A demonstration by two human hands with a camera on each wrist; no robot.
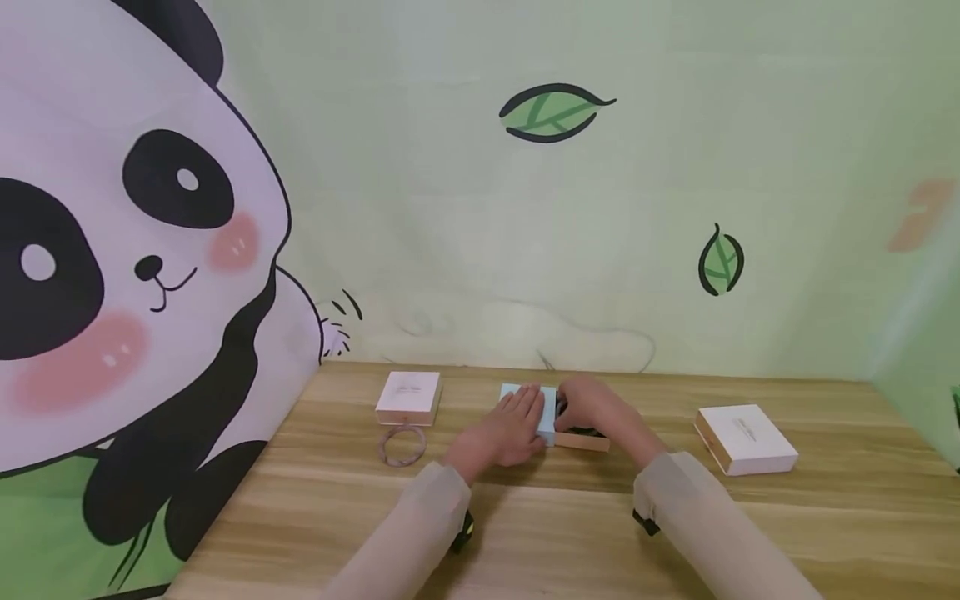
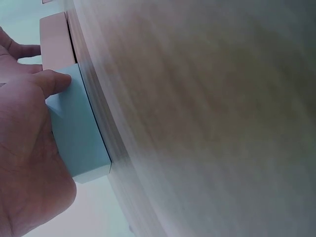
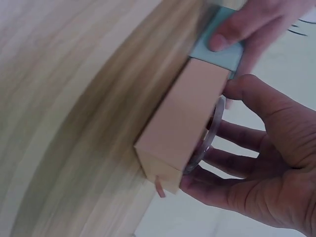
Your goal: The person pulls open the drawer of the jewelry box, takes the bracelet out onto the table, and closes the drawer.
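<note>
Right grip (image 1: pixel 592 406) curls round the bangle (image 3: pixel 214 131) at the pink drawer (image 3: pixel 182 113); left grip (image 1: pixel 513 429) clasps the blue box (image 2: pixel 81 128) on the counter (image 1: pixel 337 492). We judge bangle light, rigid, slippery; hold opposite edges.

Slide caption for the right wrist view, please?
Right hand curled around a pale ring at the pink drawer; left hand resting on the blue sleeve.
</note>
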